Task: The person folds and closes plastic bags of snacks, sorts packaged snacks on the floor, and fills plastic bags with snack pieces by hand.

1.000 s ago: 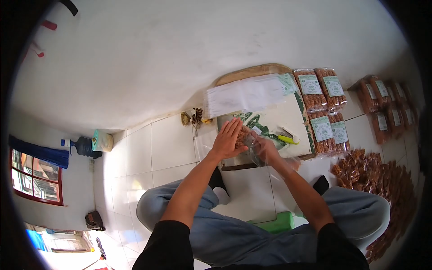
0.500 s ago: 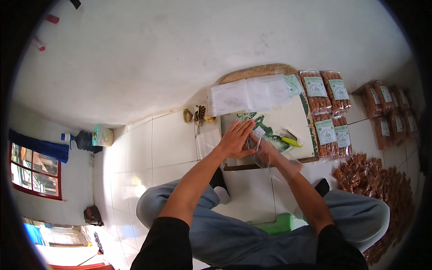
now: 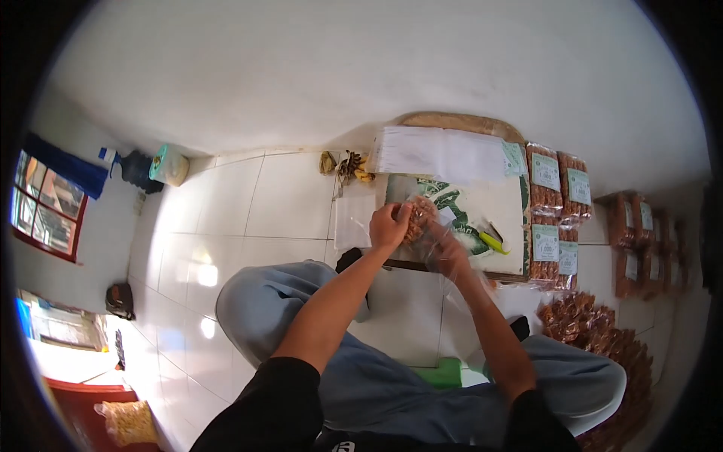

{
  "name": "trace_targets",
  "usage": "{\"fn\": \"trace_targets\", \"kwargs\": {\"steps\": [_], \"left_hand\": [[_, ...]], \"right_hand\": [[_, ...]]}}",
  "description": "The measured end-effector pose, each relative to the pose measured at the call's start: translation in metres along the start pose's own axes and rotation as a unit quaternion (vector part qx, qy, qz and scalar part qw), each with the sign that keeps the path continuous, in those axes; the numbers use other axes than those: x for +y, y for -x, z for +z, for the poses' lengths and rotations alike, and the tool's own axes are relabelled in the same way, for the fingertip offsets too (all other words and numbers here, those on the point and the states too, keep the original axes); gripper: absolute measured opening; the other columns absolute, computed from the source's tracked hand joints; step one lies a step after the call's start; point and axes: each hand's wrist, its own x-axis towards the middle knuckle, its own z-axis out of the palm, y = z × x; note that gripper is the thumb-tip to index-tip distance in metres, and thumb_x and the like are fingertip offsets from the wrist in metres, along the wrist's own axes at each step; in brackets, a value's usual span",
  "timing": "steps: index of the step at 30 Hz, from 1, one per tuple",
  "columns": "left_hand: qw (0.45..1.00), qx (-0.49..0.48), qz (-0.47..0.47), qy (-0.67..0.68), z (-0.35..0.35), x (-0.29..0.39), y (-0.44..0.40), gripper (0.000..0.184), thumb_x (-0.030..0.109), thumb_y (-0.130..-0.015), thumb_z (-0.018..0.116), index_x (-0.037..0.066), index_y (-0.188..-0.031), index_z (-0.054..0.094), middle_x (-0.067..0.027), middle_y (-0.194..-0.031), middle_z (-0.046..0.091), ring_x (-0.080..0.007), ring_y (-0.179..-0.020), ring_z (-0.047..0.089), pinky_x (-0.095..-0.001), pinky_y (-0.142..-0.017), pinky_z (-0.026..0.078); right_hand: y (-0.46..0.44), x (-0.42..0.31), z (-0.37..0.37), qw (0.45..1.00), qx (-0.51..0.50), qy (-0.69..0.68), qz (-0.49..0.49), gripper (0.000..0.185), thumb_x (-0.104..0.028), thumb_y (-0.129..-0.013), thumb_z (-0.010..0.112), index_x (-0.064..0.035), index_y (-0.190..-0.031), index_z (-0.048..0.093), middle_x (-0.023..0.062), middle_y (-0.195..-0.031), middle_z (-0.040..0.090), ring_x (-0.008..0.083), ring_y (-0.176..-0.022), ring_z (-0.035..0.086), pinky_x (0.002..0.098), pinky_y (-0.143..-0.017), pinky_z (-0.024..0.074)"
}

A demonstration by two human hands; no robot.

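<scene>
My left hand [image 3: 386, 228] is closed on the near-left side of a small packet of brown snacks [image 3: 419, 216], above the front of a low board [image 3: 493, 262]. My right hand [image 3: 449, 256] is on the packet's other side, blurred and partly behind a loose clear plastic bag [image 3: 461, 277] that hangs about its wrist. Its fingers cannot be made out. Right of the hands, a yellow-green cutter [image 3: 492, 242] lies on the board. A stack of flat clear bags [image 3: 440, 152] covers the board's back part, with green labels [image 3: 514, 158] at its right end.
Labelled packs of brown snacks [image 3: 545, 184] stand along the board's right side, with more packs [image 3: 627, 218] further right. A heap of small snack packets [image 3: 602, 331] lies by my right knee. Bananas [image 3: 352, 167] sit on the floor, left of the board. A green object [image 3: 440, 373] is between my legs.
My left hand was lying flat over the right hand and the packet; now it is closed on the packet's side, and the packet shows. The view has shifted.
</scene>
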Motion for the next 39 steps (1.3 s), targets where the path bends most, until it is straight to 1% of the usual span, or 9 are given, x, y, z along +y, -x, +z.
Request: {"fn": "trace_targets", "kwargs": {"steps": [3,5,7,12,14,21,27,32,39], "left_hand": [[0.997,0.04,0.05,-0.045,0.015,-0.008,0.003,0.044,0.046,-0.091,0.057,0.005,-0.105,0.067,-0.0128,-0.096,0.069,-0.0331,-0.092,0.063,-0.042,-0.083,0.049],[0.991,0.076,0.082,-0.067,0.021,-0.017,0.005,0.04,0.043,-0.093,0.056,0.006,-0.104,0.067,-0.0131,-0.095,0.068,-0.0336,-0.093,0.062,-0.0425,-0.083,0.048],[0.977,0.134,0.15,-0.076,0.02,-0.016,0.009,0.04,0.039,-0.095,0.053,0.002,-0.102,0.067,-0.0179,-0.089,0.068,-0.0343,-0.086,0.065,-0.0401,-0.078,0.05],[0.995,0.042,0.045,0.081,-0.002,-0.011,0.011,0.038,0.037,-0.096,0.053,0.002,-0.103,0.067,-0.0153,-0.093,0.07,-0.0331,-0.089,0.065,-0.0404,-0.079,0.05],[0.992,0.049,-0.012,0.112,-0.009,-0.017,0.009,0.036,0.036,-0.096,0.053,0.003,-0.102,0.067,-0.0134,-0.095,0.07,-0.0327,-0.09,0.065,-0.0411,-0.08,0.05],[0.989,0.032,0.005,0.142,-0.023,-0.022,0.012,0.037,0.035,-0.09,0.065,0.0,-0.098,0.07,-0.0155,-0.091,0.072,-0.0254,-0.086,0.07,-0.0342,-0.075,0.053],[0.992,-0.006,0.006,0.125,-0.025,-0.014,0.019,0.036,0.032,-0.089,0.067,-0.001,-0.102,0.069,-0.0129,-0.092,0.072,-0.0203,-0.082,0.069,-0.0304,-0.074,0.052],[0.991,0.01,0.007,0.133,-0.022,-0.011,0.021,0.032,0.03,-0.091,0.065,-0.001,-0.1,0.069,-0.0117,-0.089,0.071,-0.0194,-0.08,0.068,-0.03,-0.073,0.052],[0.988,-0.019,-0.005,0.152,-0.024,-0.005,0.018,0.031,0.029,-0.09,0.066,0.0,-0.1,0.069,-0.0113,-0.088,0.072,-0.0178,-0.08,0.068,-0.0295,-0.073,0.052]], "right_hand": [[0.0,-0.001,0.002,0.994,0.019,0.062,-0.088,0.06,0.011,-0.086,0.045,-0.0089,-0.142,0.044,0.0104,-0.14,0.052,0.0189,-0.104,0.064,0.0289,-0.089,0.0503],[0.005,-0.01,-0.011,0.994,-0.059,0.086,-0.041,0.05,-0.007,-0.091,0.05,-0.0076,-0.141,0.045,0.009,-0.132,0.056,0.0166,-0.093,0.064,0.0265,-0.079,0.0511],[0.001,-0.008,-0.013,0.997,-0.047,0.057,0.035,0.051,-0.001,-0.089,0.049,-0.0076,-0.139,0.047,0.0107,-0.126,0.06,0.0181,-0.097,0.065,0.0279,-0.081,0.0509],[-0.005,0.049,-0.001,0.985,0.065,-0.15,0.056,0.046,0.004,-0.085,0.049,-0.0045,-0.13,0.054,0.0124,-0.108,0.069,0.0186,-0.092,0.066,0.0284,-0.079,0.0506],[0.003,-0.007,-0.002,0.992,0.082,0.095,0.031,0.038,0.006,-0.085,0.048,-0.0012,-0.12,0.059,0.0135,-0.106,0.069,0.018,-0.087,0.067,0.0273,-0.078,0.0508],[-0.005,0.005,0.007,0.999,0.001,-0.045,-0.011,0.034,0.006,-0.083,0.049,0.0005,-0.114,0.06,0.0154,-0.104,0.069,0.0172,-0.089,0.068,0.0279,-0.078,0.0511],[-0.001,-0.041,0.017,0.987,0.037,0.136,0.077,0.039,0.003,-0.08,0.059,-0.0112,-0.117,0.061,0.0147,-0.111,0.066,0.0268,-0.093,0.067,0.0346,-0.079,0.0513],[-0.001,-0.024,0.025,0.959,0.098,0.259,-0.065,0.038,-0.003,-0.081,0.059,-0.0163,-0.117,0.056,0.0128,-0.112,0.059,0.0343,-0.094,0.063,0.0418,-0.077,0.0507],[-0.001,-0.027,0.015,0.939,0.067,0.332,-0.065,0.033,-0.01,-0.083,0.06,-0.0124,-0.116,0.057,0.0127,-0.108,0.063,0.0341,-0.094,0.064,0.0403,-0.076,0.0512]]}}
